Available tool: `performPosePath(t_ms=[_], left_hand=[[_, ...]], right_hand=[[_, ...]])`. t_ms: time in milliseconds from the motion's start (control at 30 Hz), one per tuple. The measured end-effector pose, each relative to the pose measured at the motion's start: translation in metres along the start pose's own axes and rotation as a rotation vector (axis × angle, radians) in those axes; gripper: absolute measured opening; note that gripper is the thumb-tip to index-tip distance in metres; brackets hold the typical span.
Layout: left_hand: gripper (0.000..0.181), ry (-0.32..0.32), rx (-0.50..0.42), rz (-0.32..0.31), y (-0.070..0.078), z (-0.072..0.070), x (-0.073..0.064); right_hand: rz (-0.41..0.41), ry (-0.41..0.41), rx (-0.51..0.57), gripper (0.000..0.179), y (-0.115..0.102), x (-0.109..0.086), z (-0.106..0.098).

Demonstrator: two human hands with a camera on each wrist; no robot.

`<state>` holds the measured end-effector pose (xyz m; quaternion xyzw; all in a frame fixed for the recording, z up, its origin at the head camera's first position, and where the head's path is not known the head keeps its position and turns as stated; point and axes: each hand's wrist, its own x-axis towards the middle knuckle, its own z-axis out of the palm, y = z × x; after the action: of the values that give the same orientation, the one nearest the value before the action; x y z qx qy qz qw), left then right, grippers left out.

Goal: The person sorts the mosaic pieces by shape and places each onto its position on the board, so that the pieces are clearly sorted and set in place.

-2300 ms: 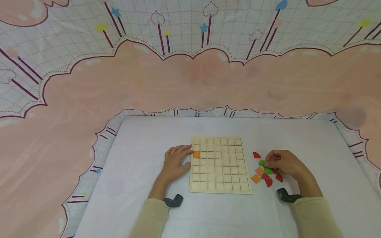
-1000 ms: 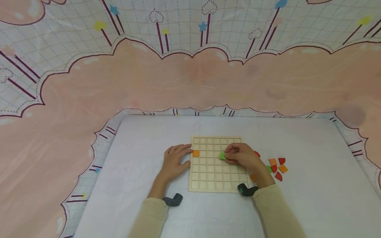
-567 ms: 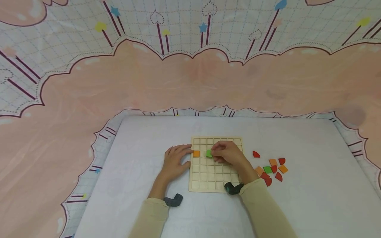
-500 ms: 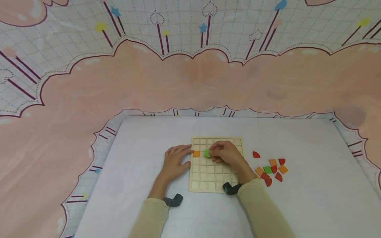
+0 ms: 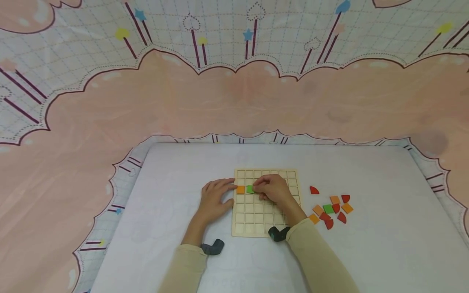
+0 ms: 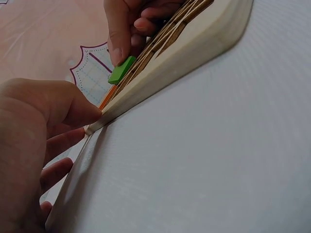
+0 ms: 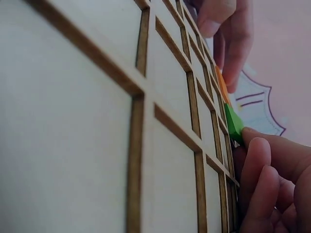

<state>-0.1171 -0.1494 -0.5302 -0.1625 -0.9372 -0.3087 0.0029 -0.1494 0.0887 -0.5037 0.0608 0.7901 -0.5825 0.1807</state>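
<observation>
A wooden grid board (image 5: 258, 218) lies on the white table, with an orange square tile (image 5: 240, 190) in a cell of its left column. Between the thumb and fingers of my right hand (image 5: 274, 189) is a green square tile (image 5: 250, 189), held at the cell just right of the orange one. In the left wrist view the green tile (image 6: 122, 71) sits tilted at the board's surface. My left hand (image 5: 215, 200) rests at the board's left edge, fingers spread, with fingertips touching the rim. The right wrist view shows the green tile (image 7: 233, 123) beside the orange tile (image 7: 222, 85).
Right of the board lie loose pieces: another green square tile (image 5: 328, 208), several orange square tiles (image 5: 347, 208) and several red quarter-circle tiles (image 5: 314, 190). Dark wrist cameras (image 5: 213, 247) sit on both wrists. A patterned cloth (image 5: 220, 101) hangs behind the table (image 5: 176, 162).
My right hand has picked a green tile out of the loose pieces and carried it left across the board to beside the orange tile. The left hand has stayed at the board's edge.
</observation>
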Motion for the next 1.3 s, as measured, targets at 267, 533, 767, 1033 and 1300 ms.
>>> performPosePath(t_ms=[267, 533, 767, 1033, 1300], left_hand=[[0.042, 0.006, -0.007, -0.001, 0.0018, -0.0007, -0.0008], [0.041, 0.018, -0.003, 0.004, 0.0026, -0.0007, -0.0011], [0.041, 0.023, -0.009, 0.015, 0.0020, -0.0002, -0.0011], [0.041, 0.023, -0.003, 0.013, 0.0016, 0.0001, -0.0012], [0.041, 0.038, -0.001, 0.025, 0.0011, 0.0009, -0.0016]], right_hand=[[-0.008, 0.060, -0.059, 0.011, -0.0032, -0.0030, 0.0051], [-0.009, 0.086, -0.078, 0.011, -0.0027, -0.0024, 0.0085], [0.005, 0.087, -0.093, 0.011, -0.0023, -0.0019, 0.0093], [0.008, 0.037, -0.062, 0.014, -0.0022, 0.0005, 0.0070], [0.021, -0.007, -0.056, 0.019, -0.0005, 0.0030, 0.0023]])
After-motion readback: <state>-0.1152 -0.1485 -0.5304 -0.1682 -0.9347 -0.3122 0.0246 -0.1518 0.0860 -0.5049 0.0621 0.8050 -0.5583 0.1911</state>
